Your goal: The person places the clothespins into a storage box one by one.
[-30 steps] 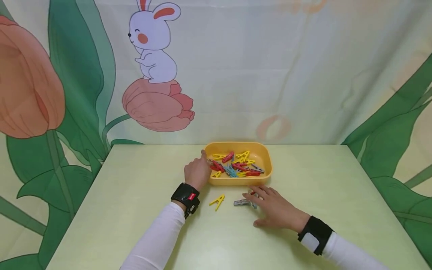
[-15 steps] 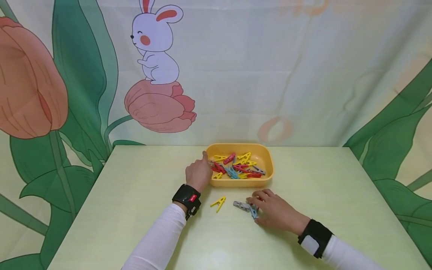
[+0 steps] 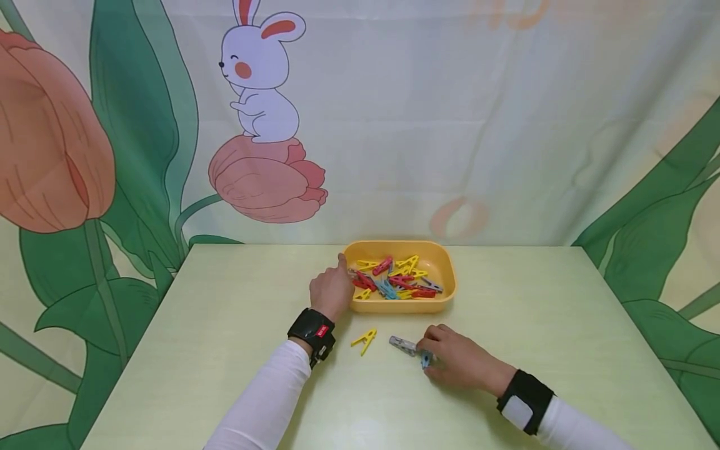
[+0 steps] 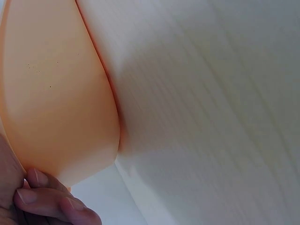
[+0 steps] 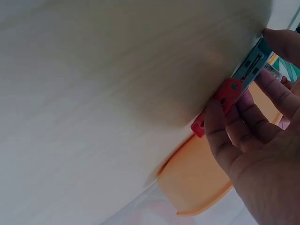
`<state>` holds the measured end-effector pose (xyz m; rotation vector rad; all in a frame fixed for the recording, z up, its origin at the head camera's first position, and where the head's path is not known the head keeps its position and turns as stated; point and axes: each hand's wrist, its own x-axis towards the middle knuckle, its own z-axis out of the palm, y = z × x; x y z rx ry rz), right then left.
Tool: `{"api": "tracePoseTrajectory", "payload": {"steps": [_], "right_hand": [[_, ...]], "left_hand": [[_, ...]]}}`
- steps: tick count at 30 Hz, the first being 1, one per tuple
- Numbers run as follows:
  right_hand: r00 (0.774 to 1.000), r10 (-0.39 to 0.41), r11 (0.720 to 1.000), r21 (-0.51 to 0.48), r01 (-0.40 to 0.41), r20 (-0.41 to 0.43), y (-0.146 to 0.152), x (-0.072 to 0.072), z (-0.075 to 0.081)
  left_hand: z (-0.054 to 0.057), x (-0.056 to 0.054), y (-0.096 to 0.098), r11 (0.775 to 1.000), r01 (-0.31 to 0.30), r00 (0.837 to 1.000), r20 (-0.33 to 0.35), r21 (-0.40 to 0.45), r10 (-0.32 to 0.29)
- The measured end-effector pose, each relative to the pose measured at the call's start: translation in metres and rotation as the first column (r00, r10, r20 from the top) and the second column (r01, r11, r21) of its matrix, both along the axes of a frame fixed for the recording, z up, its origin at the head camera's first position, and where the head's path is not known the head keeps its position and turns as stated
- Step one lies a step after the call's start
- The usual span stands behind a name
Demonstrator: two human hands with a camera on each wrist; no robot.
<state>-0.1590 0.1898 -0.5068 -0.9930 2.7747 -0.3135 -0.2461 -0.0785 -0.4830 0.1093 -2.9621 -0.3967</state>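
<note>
My left hand (image 3: pixel 332 290) grips the left rim of a yellow plastic tray (image 3: pixel 402 306); its curled fingertips (image 4: pixel 40 177) show against the tray wall (image 4: pixel 61 108) in the left wrist view. The tray holds several red, yellow, blue and grey clothespins. In front of it, my right hand (image 3: pixel 458 357) pinches a blue clothespin (image 5: pixel 251 65) low over the table, thumb at one end. A red clothespin (image 5: pixel 199 123) lies in line with it, under the other fingers of that hand. Just left of those fingers a grey clothespin (image 3: pixel 402 344) lies on the table.
A yellow clothespin (image 3: pixel 364 340) lies on the pale table (image 3: pixel 242 294) between the two hands. Behind the tray, the table's far edge meets a hanging cloth (image 3: pixel 382 125) printed with a rabbit and tulips.
My right hand has drawn slightly toward the near side, and its spread fingers have closed on the blue clothespin. The left hand stays at the tray's rim.
</note>
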Motion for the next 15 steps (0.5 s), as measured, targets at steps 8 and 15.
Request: {"api": "tracePoseTrajectory", "payload": {"steps": [8, 15], "right_hand": [[0.999, -0.014, 1.000, -0.006, 0.015, 0.036, -0.002, 0.001, 0.003], [0.998, 0.028, 0.999, -0.039, -0.031, -0.063, -0.001, 0.002, 0.017]], "left_hand": [[0.001, -0.001, 0.000, 1.000, -0.001, 1.000, 0.002, 0.003, 0.001], [-0.001, -0.001, 0.000, 1.000, 0.002, 1.000, -0.009, -0.004, -0.002]]}}
